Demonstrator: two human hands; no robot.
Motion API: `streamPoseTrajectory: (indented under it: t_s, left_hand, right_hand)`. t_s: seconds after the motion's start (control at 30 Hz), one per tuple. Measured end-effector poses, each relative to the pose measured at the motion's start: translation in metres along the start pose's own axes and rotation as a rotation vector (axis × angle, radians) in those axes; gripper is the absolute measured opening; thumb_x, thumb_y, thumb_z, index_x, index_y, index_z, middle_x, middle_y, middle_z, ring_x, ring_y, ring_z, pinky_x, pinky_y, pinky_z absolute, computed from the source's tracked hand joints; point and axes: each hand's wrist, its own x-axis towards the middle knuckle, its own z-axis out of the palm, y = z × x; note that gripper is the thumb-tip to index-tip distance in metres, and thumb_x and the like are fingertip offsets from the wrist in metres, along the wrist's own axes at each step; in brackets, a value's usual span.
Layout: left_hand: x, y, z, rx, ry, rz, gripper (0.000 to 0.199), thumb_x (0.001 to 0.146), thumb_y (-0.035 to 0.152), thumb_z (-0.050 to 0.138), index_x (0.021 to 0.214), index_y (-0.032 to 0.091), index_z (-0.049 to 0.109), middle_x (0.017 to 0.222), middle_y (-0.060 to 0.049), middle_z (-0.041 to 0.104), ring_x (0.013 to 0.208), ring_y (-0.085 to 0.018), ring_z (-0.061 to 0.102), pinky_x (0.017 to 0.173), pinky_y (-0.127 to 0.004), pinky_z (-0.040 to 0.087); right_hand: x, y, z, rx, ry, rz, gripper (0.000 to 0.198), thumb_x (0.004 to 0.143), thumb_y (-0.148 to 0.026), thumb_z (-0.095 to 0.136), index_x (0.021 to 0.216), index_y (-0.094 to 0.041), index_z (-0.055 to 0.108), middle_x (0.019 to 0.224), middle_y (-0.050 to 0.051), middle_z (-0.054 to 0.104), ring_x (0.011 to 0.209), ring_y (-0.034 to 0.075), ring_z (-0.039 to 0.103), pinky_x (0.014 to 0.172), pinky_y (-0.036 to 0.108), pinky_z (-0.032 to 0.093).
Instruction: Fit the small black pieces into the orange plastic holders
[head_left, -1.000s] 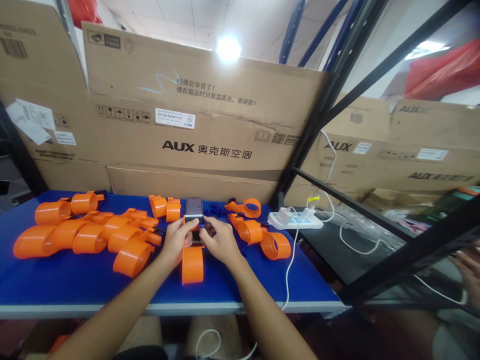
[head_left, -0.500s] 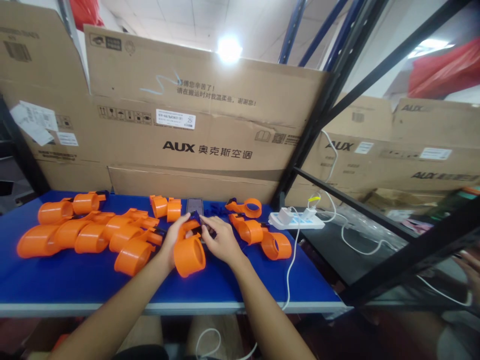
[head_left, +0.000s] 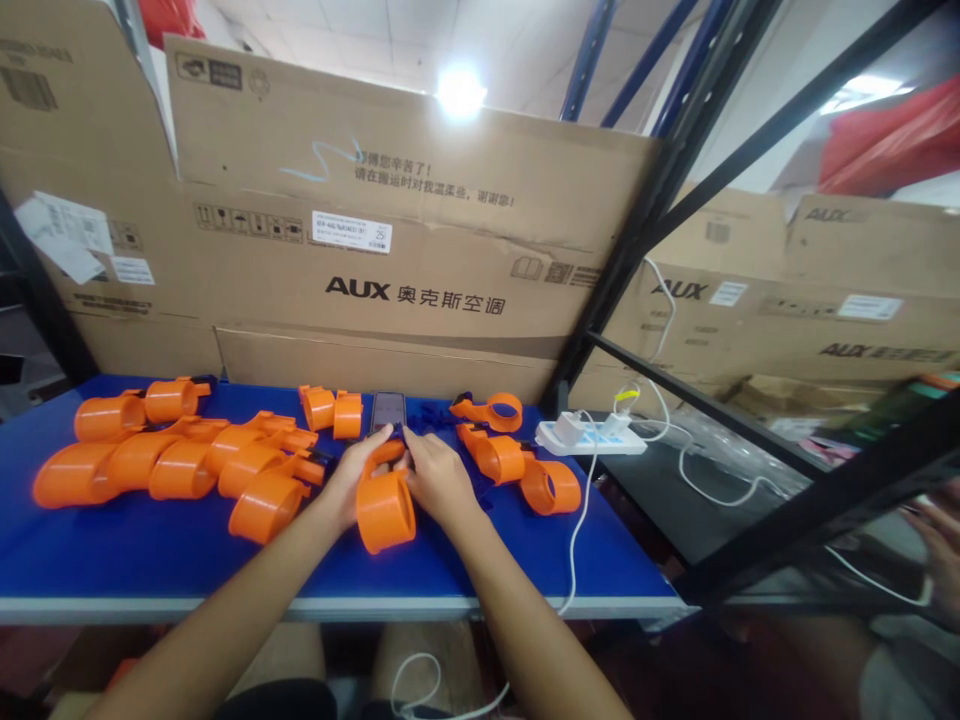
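An orange tape dispenser (head_left: 385, 512) with a wide round hub is held over the blue table, its hub toward me. My left hand (head_left: 351, 478) is closed around its arm from the left side. From the right, my right hand (head_left: 441, 480) is closed with its fingertips pressed against the arm's far end. A bit of dark blue shows between the two thumbs; the fingers hide most of that end. Just beyond my hands lies a phone (head_left: 388, 408), and dark blue pieces (head_left: 435, 416) are heaped to its right.
Several orange dispensers (head_left: 184, 470) cover the table's left side, and more (head_left: 501, 458) lie at right. A white power strip (head_left: 589, 436) with plugs and cables sits by the black rack post (head_left: 637, 240). Cardboard (head_left: 420, 250) stands behind. Another person's hand (head_left: 937, 540) shows at far right.
The held dispenser has turned slightly and shifted a little to the right. My hands have drawn closer together, and the dark blue piece at its end is now mostly covered.
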Motion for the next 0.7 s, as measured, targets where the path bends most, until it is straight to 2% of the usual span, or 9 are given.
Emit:
streamPoseTrajectory:
  t_s: [0.1,0.2,0.3,0.4,0.5,0.6,0.7]
  left_hand:
    - [0.000,0.003,0.005,-0.050,-0.057,-0.117,0.031,0.082,0.043,0.080,0.076,0.017,0.065,0.061,-0.004,0.064,0.051,-0.016,0.061,0.053,-0.028,0.053]
    - [0.000,0.004,0.006,-0.042,-0.050,-0.122,0.031,0.081,0.044,0.081,0.076,0.017,0.065,0.062,-0.004,0.065,0.051,-0.017,0.062,0.054,-0.029,0.053]
    - [-0.001,0.003,0.005,-0.016,-0.032,-0.082,0.033,0.079,0.045,0.082,0.075,0.018,0.065,0.057,-0.003,0.062,0.047,-0.016,0.059,0.049,-0.028,0.050]
    - [-0.002,0.001,0.000,0.030,0.016,-0.013,0.037,0.076,0.048,0.084,0.069,0.019,0.061,0.047,0.002,0.053,0.039,-0.013,0.051,0.043,-0.027,0.043]
    - [0.000,-0.001,-0.005,0.054,0.038,0.018,0.045,0.076,0.052,0.082,0.061,0.020,0.054,0.040,0.005,0.044,0.033,-0.010,0.042,0.039,-0.025,0.034]
    - [0.003,-0.003,-0.009,0.077,0.045,0.066,0.047,0.075,0.054,0.081,0.059,0.020,0.053,0.038,0.005,0.043,0.032,-0.009,0.040,0.039,-0.024,0.032]
    - [0.005,-0.005,-0.010,0.159,0.070,0.149,0.040,0.073,0.050,0.084,0.066,0.018,0.060,0.038,0.005,0.045,0.033,-0.009,0.040,0.040,-0.022,0.031]
  right_hand:
    - [-0.002,0.001,0.001,-0.027,-0.015,-0.008,0.049,0.092,-0.013,0.055,0.140,-0.007,0.058,0.099,0.017,0.074,0.093,0.028,0.067,0.085,0.039,0.058]
    - [-0.002,0.001,0.001,-0.026,-0.026,-0.022,0.049,0.092,-0.014,0.057,0.139,-0.006,0.059,0.098,0.017,0.074,0.094,0.029,0.066,0.086,0.040,0.058]
    - [-0.002,-0.001,-0.001,-0.001,-0.031,-0.023,0.049,0.091,-0.014,0.058,0.139,-0.005,0.059,0.096,0.017,0.074,0.092,0.029,0.066,0.086,0.040,0.058]
    - [-0.001,-0.002,-0.006,0.041,-0.001,-0.006,0.046,0.092,-0.015,0.054,0.138,-0.009,0.060,0.096,0.015,0.074,0.090,0.027,0.067,0.085,0.038,0.058]
    - [0.001,-0.001,-0.015,0.102,0.019,-0.017,0.038,0.098,-0.023,0.052,0.133,-0.013,0.064,0.101,0.014,0.074,0.091,0.025,0.068,0.085,0.037,0.058]
    - [0.004,0.001,-0.023,0.167,0.022,-0.047,0.035,0.100,-0.034,0.055,0.128,-0.016,0.065,0.104,0.013,0.074,0.092,0.025,0.068,0.086,0.037,0.058]
    - [0.005,0.002,-0.027,0.194,0.023,-0.038,0.028,0.100,-0.032,0.055,0.121,-0.017,0.067,0.098,0.011,0.073,0.087,0.023,0.067,0.081,0.035,0.057]
